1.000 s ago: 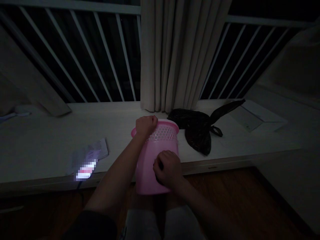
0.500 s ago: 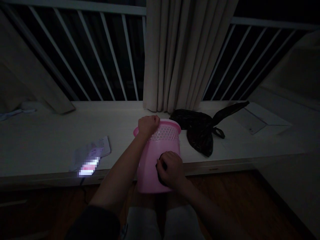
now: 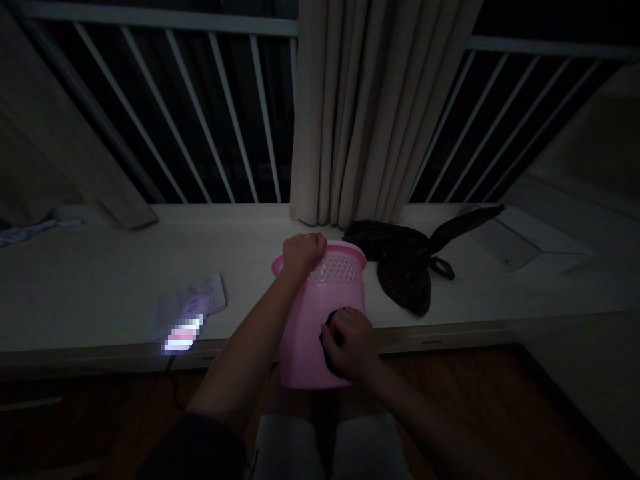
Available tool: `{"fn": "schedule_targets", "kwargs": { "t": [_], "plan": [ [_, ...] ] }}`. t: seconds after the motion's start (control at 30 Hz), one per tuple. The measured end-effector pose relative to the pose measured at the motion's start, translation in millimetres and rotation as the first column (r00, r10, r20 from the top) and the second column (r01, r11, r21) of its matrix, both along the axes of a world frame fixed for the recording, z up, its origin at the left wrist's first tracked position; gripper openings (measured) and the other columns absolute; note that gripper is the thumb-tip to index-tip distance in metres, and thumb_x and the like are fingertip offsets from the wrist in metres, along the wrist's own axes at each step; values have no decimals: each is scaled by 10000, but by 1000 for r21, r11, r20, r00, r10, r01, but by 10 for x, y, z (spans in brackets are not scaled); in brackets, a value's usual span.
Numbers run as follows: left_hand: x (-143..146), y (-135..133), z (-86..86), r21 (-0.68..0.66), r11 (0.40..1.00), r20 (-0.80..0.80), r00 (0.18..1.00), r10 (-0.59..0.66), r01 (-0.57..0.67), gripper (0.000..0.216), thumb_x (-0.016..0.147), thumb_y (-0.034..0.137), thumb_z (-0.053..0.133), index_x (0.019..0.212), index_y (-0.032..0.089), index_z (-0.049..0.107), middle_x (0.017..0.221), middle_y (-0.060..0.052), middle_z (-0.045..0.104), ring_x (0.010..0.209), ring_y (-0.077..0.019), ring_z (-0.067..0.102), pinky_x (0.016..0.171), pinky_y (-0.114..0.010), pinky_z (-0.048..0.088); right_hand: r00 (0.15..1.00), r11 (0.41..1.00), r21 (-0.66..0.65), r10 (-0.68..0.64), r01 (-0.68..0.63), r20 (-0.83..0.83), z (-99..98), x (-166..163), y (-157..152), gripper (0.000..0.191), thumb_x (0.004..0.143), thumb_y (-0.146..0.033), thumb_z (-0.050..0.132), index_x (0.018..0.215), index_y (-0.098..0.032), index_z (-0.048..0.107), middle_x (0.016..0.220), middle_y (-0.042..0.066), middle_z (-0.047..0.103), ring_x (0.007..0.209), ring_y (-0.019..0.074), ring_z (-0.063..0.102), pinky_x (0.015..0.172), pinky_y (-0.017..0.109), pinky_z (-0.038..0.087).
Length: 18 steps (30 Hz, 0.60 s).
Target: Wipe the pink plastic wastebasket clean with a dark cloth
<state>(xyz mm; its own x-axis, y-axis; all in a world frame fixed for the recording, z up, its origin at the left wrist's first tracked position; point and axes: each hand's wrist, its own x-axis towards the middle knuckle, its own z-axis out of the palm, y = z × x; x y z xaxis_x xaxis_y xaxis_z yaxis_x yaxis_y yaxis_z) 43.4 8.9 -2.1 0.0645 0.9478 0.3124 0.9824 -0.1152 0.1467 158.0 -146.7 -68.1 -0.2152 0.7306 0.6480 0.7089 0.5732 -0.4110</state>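
Observation:
A pink plastic wastebasket (image 3: pixel 305 340) with a band of hexagonal mesh below its rim is in the middle of the view, above my knees and in front of a white ledge. My left hand (image 3: pixel 304 253) is closed over the rim at its left side. Lower down, my right hand (image 3: pixel 353 340) is curled around a black thing (image 3: pixel 327 353) against the wastebasket's front wall. Most of that black thing is hidden by my fingers, and its kind cannot be made out. The inside of the wastebasket is out of sight.
On the white ledge (image 3: pixel 250 233), a knotted black plastic bag (image 3: pixel 405 280) lies right of the wastebasket. A white box (image 3: pixel 525 240) is farther right. Papers (image 3: pixel 213 293) and a bright, pixelated object with a cord lie left. Curtains (image 3: pixel 345 113) and white railings stand behind.
The whole view has shifted a little, so everything appears slightly farther right. Both hands keep their places on the wastebasket, with little visible movement.

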Motion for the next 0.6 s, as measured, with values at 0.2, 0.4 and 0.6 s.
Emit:
{"fn": "schedule_targets", "kwargs": {
  "t": [0.2,0.4,0.6],
  "plan": [
    [42,0,3,13,1000,10,1000,-5,5,555,953,364,240,981,143,748,921,-159,728,891,-283,679,752,-375,465,998,1000,16,-18,19,-56,-13,65,-20,264,834,-189,501,597,-226,389,556,-20,468,566,133,436,570,282,294],
    [32,-18,26,-3,1000,6,1000,6,-6,549,950,346,240,993,132,744,937,-162,727,895,-279,677,756,-370,466,999,1000,22,1,0,-46,-18,56,-12,296,836,-179,496,576,-228,363,541,-23,443,556,133,421,572,287,295],
    [26,-20,25,-8,1000,9,1000,24,-24,565,952,365,225,1008,145,743,940,-158,727,908,-268,674,771,-361,460,1000,1000,3,19,-19,1,-19,91,64,305,827,-185,485,554,-228,355,536,-22,428,552,132,404,571,293,284]
  ]
}}
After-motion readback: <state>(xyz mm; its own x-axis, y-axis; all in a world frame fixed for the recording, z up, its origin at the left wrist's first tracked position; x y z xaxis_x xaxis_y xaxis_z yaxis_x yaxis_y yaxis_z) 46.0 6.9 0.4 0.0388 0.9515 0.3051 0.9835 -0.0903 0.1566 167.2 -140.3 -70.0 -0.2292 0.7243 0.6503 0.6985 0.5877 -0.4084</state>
